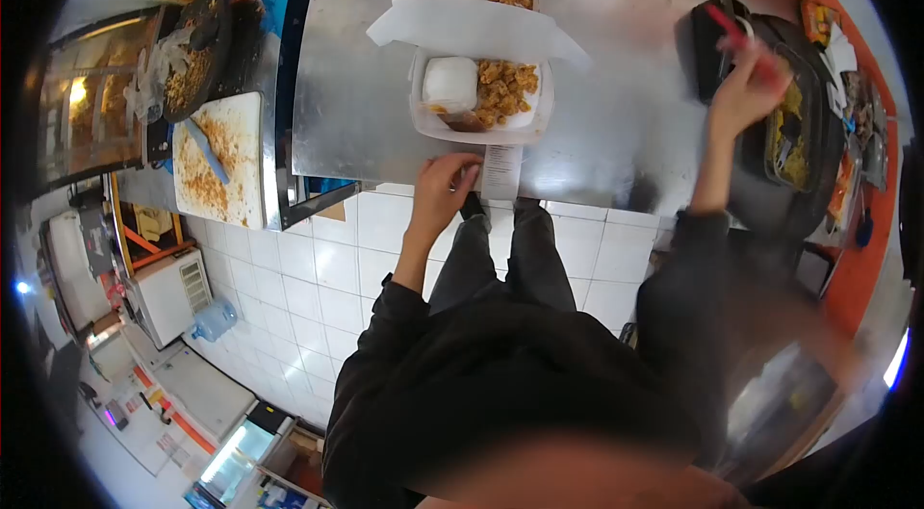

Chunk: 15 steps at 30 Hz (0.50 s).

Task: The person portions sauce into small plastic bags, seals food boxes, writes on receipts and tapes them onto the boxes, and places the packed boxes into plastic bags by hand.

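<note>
Two boxes (pixel 476 135) are standing open on the tabletop (pixel 356 76), lids tipping back, so the nearer one is exposing its white block (pixel 449 84) and browned pieces (pixel 505 90). That box is probably pinning the printed slip (pixel 501 172) at the front edge. Left hand (pixel 449 184): hovering loosely curled beside the slip; cannot tell if pinching. Right hand (pixel 756 90): showing blurred near the black container (pixel 707 62), apparently gripping a red item (pixel 729 23).
</note>
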Tool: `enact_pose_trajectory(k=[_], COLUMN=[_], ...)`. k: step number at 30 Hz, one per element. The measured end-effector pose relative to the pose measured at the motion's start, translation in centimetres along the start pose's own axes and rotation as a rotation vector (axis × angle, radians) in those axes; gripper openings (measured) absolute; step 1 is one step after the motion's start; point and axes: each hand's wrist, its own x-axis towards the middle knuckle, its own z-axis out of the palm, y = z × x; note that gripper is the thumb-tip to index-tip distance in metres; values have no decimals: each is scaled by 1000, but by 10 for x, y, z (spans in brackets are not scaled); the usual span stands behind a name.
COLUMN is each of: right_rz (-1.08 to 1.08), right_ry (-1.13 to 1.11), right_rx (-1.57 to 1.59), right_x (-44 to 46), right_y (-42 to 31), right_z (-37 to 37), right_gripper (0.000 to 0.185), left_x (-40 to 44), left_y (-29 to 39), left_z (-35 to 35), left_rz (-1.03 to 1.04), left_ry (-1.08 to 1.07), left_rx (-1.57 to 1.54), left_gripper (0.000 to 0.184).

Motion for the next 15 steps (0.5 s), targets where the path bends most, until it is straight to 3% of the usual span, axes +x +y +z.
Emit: enact_pose_trajectory(k=[1, 2, 3, 4, 6, 7, 8, 9, 11, 12, 14, 15], right_rz=[37, 29, 50, 87, 217, 217, 358, 250, 380, 380, 680, 684], right_ry=[9, -53, -44, -132, -218, -279, -267, -454, -458, -454, -337, -330], right_rx=[166, 101, 60, 12, 315, 321, 370, 138, 170, 164, 299, 293], right_x=[-42, -88, -140, -183, -239, -261, -277, -280, -290, -289, -286, -288], right_y=[-18, -37, -49, -68, -110, -115, -125, -119, -107, -103, -98, -91], right_z=[-2, -8, -10, -11, 1, 3, 13, 7, 17, 28, 51, 56], right_gripper=[18, 30, 30, 28, 10, 25, 34, 36, 19, 19, 7, 7], left_x=[1, 4, 6, 9, 11, 12, 11, 10, 10, 11, 12, 12], left_y=[-4, -7, -7, -7, -18, -22, -23, -24, -25, -25, -25, -25], left_z=[3, 4, 5, 5, 11, 12, 13, 14, 16, 16, 15, 14], left_rz=[32, 55, 53, 94, 143, 147, 138, 131, 158, 179, 160, 137], left_ry=[-45, -102, -126, -114, -94, -111, -115, -116, -96, -62, -87, -105], left_rx=[73, 121, 110, 154, 203, 199, 215, 230, 226, 230, 209, 192], left_gripper=[15, 21, 21, 24, 32, 32, 34, 36, 38, 39, 40, 40])
